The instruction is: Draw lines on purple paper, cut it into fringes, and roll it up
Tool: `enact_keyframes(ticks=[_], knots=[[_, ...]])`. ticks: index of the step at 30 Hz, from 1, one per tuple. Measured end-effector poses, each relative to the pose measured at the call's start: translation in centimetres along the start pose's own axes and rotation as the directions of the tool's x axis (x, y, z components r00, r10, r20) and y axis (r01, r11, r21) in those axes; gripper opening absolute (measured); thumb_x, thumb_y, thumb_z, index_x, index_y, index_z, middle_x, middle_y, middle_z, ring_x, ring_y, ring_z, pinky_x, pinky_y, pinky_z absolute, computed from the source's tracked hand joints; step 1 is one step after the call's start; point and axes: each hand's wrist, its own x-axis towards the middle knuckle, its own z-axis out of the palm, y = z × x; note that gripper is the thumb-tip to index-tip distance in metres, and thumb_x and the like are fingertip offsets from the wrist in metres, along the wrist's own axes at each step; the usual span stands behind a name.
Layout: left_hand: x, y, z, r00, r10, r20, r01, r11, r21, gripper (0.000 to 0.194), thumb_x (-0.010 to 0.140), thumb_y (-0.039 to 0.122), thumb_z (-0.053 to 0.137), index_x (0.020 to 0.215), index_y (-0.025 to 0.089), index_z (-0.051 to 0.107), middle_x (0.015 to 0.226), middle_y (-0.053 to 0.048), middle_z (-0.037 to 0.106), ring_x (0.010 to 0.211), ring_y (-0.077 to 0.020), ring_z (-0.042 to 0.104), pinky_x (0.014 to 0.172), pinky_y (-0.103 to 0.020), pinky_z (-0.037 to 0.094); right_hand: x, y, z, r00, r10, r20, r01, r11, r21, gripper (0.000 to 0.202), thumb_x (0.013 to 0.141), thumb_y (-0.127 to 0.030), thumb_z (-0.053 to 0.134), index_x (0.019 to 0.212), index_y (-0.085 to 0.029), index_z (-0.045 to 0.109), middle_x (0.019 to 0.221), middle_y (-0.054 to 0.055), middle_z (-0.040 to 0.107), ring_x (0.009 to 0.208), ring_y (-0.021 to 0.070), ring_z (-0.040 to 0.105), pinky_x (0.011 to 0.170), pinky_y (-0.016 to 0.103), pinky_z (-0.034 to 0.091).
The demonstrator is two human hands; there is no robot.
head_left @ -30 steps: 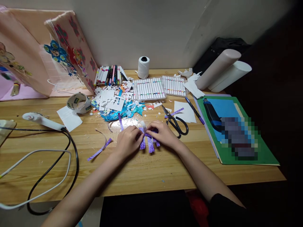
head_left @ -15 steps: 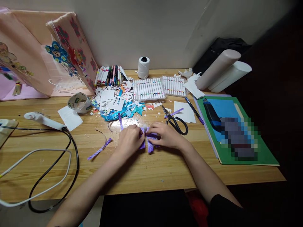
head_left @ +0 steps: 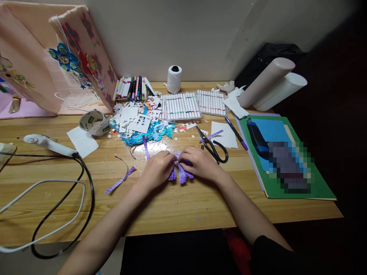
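Both my hands meet over a purple patterned paper piece (head_left: 182, 176) with several strips, lying on the wooden table. My left hand (head_left: 157, 168) is closed, its fingertips pinching a small whitish bit (head_left: 176, 163) at the middle of the paper. From the other side my right hand (head_left: 197, 162) has its fingers curled and closed at the same spot. Part of the purple paper is hidden under the fingers. Loose purple strips lie left of my left hand (head_left: 120, 181) and behind it (head_left: 146, 147). Black-handled scissors (head_left: 213, 149) rest just behind my right hand.
Paper scraps (head_left: 134, 122), marker boxes (head_left: 183, 106) and a thread spool (head_left: 174, 79) stand at the back. Left are a tape roll (head_left: 99, 129), a white glue gun (head_left: 53, 146) and cables. Right are a pen (head_left: 236, 133) and green sheets (head_left: 298, 183).
My fingertips have drawn closer together over the purple paper, and the whitish bit now sits between them. The view has shifted slightly.
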Motion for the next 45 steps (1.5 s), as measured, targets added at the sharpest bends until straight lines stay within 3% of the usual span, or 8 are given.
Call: enact_keyframes(ticks=[5, 13, 21, 29, 34, 36, 41, 45], knots=[[0.0, 0.4, -0.3, 0.996, -0.058, 0.063, 0.067, 0.986, -0.151, 0.014, 0.081, 0.011, 0.052, 0.086, 0.018, 0.063, 0.085, -0.005, 0.062, 0.082, -0.0184, 0.058, 0.073, -0.030, 0.047, 0.0, 0.0, 0.0, 1.000, 0.030, 0.006, -0.031, 0.997, 0.074, 0.007, 0.087, -0.015, 0.055, 0.085, -0.019, 0.061, 0.086, 0.005, 0.060, 0.086, 0.0185, 0.056, 0.075, 0.030, 0.044], [-0.1, 0.6, 0.2, 0.999, -0.028, 0.047, 0.031, 0.997, -0.075, 0.016, 0.090, 0.020, 0.050, 0.085, 0.016, 0.065, 0.084, -0.007, 0.062, 0.080, -0.0195, 0.058, 0.069, -0.031, 0.046, -0.1, -0.2, 0.2, 0.999, 0.047, 0.005, -0.047, 0.995, 0.092, 0.008, 0.086, -0.014, 0.054, 0.083, -0.018, 0.061, 0.083, 0.004, 0.057, 0.081, 0.0170, 0.055, 0.071, 0.029, 0.043], [-0.3, 0.6, 0.8, 1.000, -0.016, 0.002, 0.016, 1.000, -0.026, 0.017, 0.091, 0.018, 0.050, 0.087, 0.016, 0.067, 0.084, -0.007, 0.064, 0.078, -0.0192, 0.059, 0.067, -0.030, 0.046, -0.2, 0.2, -1.3, 0.993, 0.121, 0.004, -0.116, 0.942, 0.314, 0.010, 0.083, -0.009, 0.058, 0.084, -0.017, 0.064, 0.084, 0.003, 0.064, 0.079, 0.0144, 0.059, 0.073, 0.027, 0.045], [-0.4, 0.9, 1.0, 0.999, -0.047, 0.009, 0.047, 0.999, -0.016, 0.017, 0.092, 0.022, 0.050, 0.090, 0.015, 0.066, 0.086, -0.006, 0.063, 0.077, -0.0183, 0.060, 0.066, -0.029, 0.045, -0.2, 0.4, -0.7, 0.916, 0.390, 0.089, -0.357, 0.698, 0.620, 0.008, 0.081, -0.023, 0.063, 0.085, -0.017, 0.066, 0.085, 0.004, 0.070, 0.076, 0.0156, 0.063, 0.070, 0.028, 0.049], [-0.2, 0.9, 1.2, 0.998, -0.054, -0.026, 0.054, 0.998, -0.020, 0.024, 0.091, 0.035, 0.053, 0.090, 0.014, 0.065, 0.083, -0.007, 0.061, 0.076, -0.0187, 0.059, 0.066, -0.029, 0.046, -0.1, 0.4, -0.9, 0.929, 0.320, 0.188, -0.340, 0.532, 0.776, 0.023, 0.091, -0.038, 0.052, 0.093, -0.018, 0.064, 0.091, 0.006, 0.068, 0.083, 0.0161, 0.065, 0.079, 0.032, 0.052], [-0.2, 0.9, 1.4, 0.997, -0.064, -0.045, 0.064, 0.998, 0.001, 0.024, 0.093, 0.031, 0.050, 0.086, 0.014, 0.064, 0.081, -0.006, 0.060, 0.075, -0.0183, 0.059, 0.066, -0.029, 0.045, -0.2, 0.5, -1.1, 0.940, 0.296, 0.170, -0.316, 0.569, 0.759, 0.023, 0.092, -0.036, 0.049, 0.096, -0.019, 0.063, 0.095, 0.006, 0.067, 0.087, 0.0164, 0.065, 0.083, 0.034, 0.051], [-0.3, 0.9, 1.7, 0.995, -0.083, -0.063, 0.085, 0.996, 0.024, 0.022, 0.092, 0.025, 0.050, 0.079, 0.014, 0.063, 0.077, -0.005, 0.058, 0.072, -0.0173, 0.059, 0.063, -0.027, 0.043, -0.5, 0.4, -1.3, 0.977, 0.179, 0.111, -0.210, 0.886, 0.414, 0.018, 0.077, -0.019, 0.067, 0.095, -0.018, 0.063, 0.097, 0.005, 0.063, 0.092, 0.0190, 0.059, 0.085, 0.034, 0.046], [-0.4, 0.8, 1.7, 0.993, -0.106, -0.057, 0.107, 0.994, 0.011, 0.021, 0.092, 0.024, 0.050, 0.079, 0.014, 0.064, 0.077, -0.005, 0.059, 0.072, -0.0172, 0.059, 0.063, -0.027, 0.043, -0.5, 0.1, -0.9, 0.985, 0.137, 0.108, -0.162, 0.946, 0.282, 0.036, 0.067, -0.019, 0.075, 0.099, -0.019, 0.060, 0.102, 0.006, 0.057, 0.101, 0.0219, 0.053, 0.089, 0.035, 0.044]])
